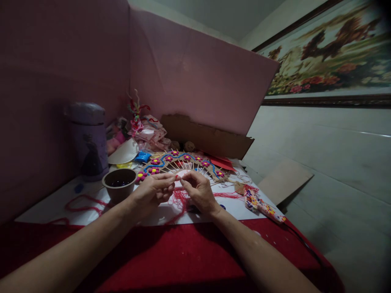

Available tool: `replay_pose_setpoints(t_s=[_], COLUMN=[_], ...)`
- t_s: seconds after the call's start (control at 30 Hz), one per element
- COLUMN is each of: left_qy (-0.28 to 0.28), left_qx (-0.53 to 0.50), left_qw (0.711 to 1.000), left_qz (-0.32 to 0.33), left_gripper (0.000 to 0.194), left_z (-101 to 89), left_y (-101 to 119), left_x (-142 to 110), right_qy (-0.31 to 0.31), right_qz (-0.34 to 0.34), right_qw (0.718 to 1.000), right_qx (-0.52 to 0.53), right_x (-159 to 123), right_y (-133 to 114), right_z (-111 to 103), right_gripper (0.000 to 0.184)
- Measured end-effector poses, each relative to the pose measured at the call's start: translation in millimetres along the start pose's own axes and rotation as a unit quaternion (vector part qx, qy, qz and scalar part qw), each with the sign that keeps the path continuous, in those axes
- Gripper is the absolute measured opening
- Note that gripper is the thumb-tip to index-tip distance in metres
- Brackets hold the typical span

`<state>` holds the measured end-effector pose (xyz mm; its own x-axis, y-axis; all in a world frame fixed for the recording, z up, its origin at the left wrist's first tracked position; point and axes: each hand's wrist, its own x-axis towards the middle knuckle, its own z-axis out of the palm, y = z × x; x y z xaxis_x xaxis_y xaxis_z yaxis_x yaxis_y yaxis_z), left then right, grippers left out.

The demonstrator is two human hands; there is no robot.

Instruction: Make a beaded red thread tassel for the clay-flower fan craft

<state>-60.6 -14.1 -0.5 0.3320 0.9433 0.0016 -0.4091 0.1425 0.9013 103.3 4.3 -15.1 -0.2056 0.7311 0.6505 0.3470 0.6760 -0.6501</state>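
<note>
My left hand [157,189] and my right hand [200,191] meet in front of me, each with thumb and forefinger pinched together. Between their fingertips shows a small red piece [177,178], too small to name for sure. Red threads [181,199] hang or lie in a bundle just below the hands. Behind them an arched craft piece [169,158] lies on white paper [146,219], with thin sticks, a blue wavy line and pink flowers with yellow centres. A dark bowl [119,183] stands left of my left hand.
A purple bottle [88,142] stands at the left by the pink board [195,69]. Plastic bags [152,136], a white paper plate [124,152] and a blue packet [142,157] crowd the back. A flower-patterned glue gun [261,205] with a cord lies right, on the red cloth's [183,256] edge.
</note>
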Motion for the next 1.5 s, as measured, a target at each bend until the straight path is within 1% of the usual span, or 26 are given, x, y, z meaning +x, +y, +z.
replay_pose_setpoints(t_s=[0.07, 0.1, 0.17, 0.27, 0.33, 0.37, 0.47, 0.53, 0.57, 0.63, 0.67, 0.73, 0.83, 0.9, 0.97, 1.03, 1.07, 1.13, 1.2, 1.3, 1.37, 1.43, 1.5], left_qy=[0.017, 0.022, 0.031, 0.043, 0.045, 0.044, 0.046, 0.043, 0.043, 0.052, 0.061, 0.079, 0.088, 0.096, 0.093, 0.076, 0.071, 0.07, 0.075, 0.076, 0.078, 0.083, 0.084], left_qx=[0.003, 0.028, 0.108, 0.229, 0.305, 0.349, 0.475, 0.528, 0.544, 0.561, 0.56, 0.537, 0.469, 0.407, 0.346, 0.317, 0.316, 0.338, 0.382, 0.455, 0.482, 0.489, 0.476], left_qw=[1.0, 0.999, 0.992, 0.965, 0.936, 0.916, 0.839, 0.797, 0.783, 0.771, 0.772, 0.788, 0.831, 0.874, 0.913, 0.932, 0.933, 0.923, 0.901, 0.859, 0.84, 0.83, 0.837], left_qz=[0.016, 0.024, 0.053, 0.122, 0.169, 0.194, 0.263, 0.29, 0.297, 0.298, 0.294, 0.291, 0.285, 0.249, 0.196, 0.16, 0.155, 0.167, 0.192, 0.221, 0.238, 0.253, 0.256], left_gripper=[0.025, 0.026, 0.025, 0.024, 0.02, 0.018, 0.014, 0.015, 0.016, 0.016, 0.015, 0.015, 0.01, 0.01, 0.017, 0.018, 0.016, 0.014, 0.013, 0.014, 0.016, 0.017, 0.016], left_z=[0.4, 0.9, 2.6, 5.6, 6.9, 7.2, 6.6, 5.6, 5.1, 4.4, 4.1, 4.0, 4.5, 5.3, 6.4, 7.4, 7.8, 7.9, 7.1, 5.7, 5.5, 6.0, 6.7], left_y=[0.2, -0.2, -1.6, -4.8, -7.3, -8.8, -14.2, -17.6, -18.9, -20.0, -19.7, -17.7, -13.1, -10.8, -9.7, -9.3, -9.2, -9.0, -8.8, -8.8, -8.6, -7.9, -6.8], left_x=[0.7, 0.8, 0.6, -0.7, -1.9, -2.5, -4.2, -4.9, -5.1, -5.3, -5.3, -5.0, -3.6, -2.0, -0.1, 1.3, 1.7, 1.8, 1.2, -0.2, -1.4, -2.5, -2.9], right_qy=[-0.013, -0.021, -0.034, -0.038, -0.044, -0.047, -0.048, -0.045, -0.044, -0.042, -0.042, -0.039, -0.032, -0.035, -0.042, -0.043, -0.044, -0.047, -0.046, -0.038, -0.035, -0.038, -0.046], right_qz=[0.001, 0.01, 0.04, 0.074, 0.09, 0.096, 0.112, 0.123, 0.129, 0.143, 0.147, 0.149, 0.144, 0.141, 0.137, 0.131, 0.13, 0.129, 0.128, 0.124, 0.124, 0.125, 0.125], right_qw=[1.0, 0.999, 0.996, 0.99, 0.984, 0.981, 0.978, 0.977, 0.977, 0.975, 0.974, 0.972, 0.97, 0.969, 0.968, 0.969, 0.97, 0.971, 0.972, 0.974, 0.976, 0.975, 0.974], right_qx=[0.02, 0.034, 0.066, 0.118, 0.148, 0.159, 0.17, 0.167, 0.165, 0.164, 0.168, 0.179, 0.192, 0.201, 0.208, 0.205, 0.202, 0.197, 0.193, 0.183, 0.178, 0.179, 0.185], right_x=[-1.2, -1.7, -2.4, -2.3, -2.0, -1.9, -2.3, -2.9, -3.0, -3.1, -2.9, -2.1, -0.7, -0.2, -0.1, -0.3, -0.3, -0.5, -0.6, -0.7, -0.6, -0.5, -0.2], right_y=[-1.9, -2.4, -2.8, -3.6, -4.9, -5.7, -7.8, -8.3, -8.3, -7.9, -7.6, -7.2, -7.5, -8.2, -8.9, -9.3, -9.4, -9.1, -8.7, -8.4, -8.8, -9.5, -10.2], right_z=[2.2, 3.1, 4.6, 5.3, 5.5, 5.8, 7.1, 7.9, 8.1, 7.9, 7.6, 6.6, 5.2, 4.6, 4.3, 4.3, 4.3, 4.4, 4.5, 4.5, 4.3, 4.2, 4.1], right_gripper=[0.009, 0.009, 0.008, 0.009, 0.011, 0.012, 0.015, 0.018, 0.019, 0.021, 0.02, 0.018, 0.016, 0.017, 0.017, 0.016, 0.015, 0.015, 0.015, 0.015, 0.015, 0.015, 0.016])
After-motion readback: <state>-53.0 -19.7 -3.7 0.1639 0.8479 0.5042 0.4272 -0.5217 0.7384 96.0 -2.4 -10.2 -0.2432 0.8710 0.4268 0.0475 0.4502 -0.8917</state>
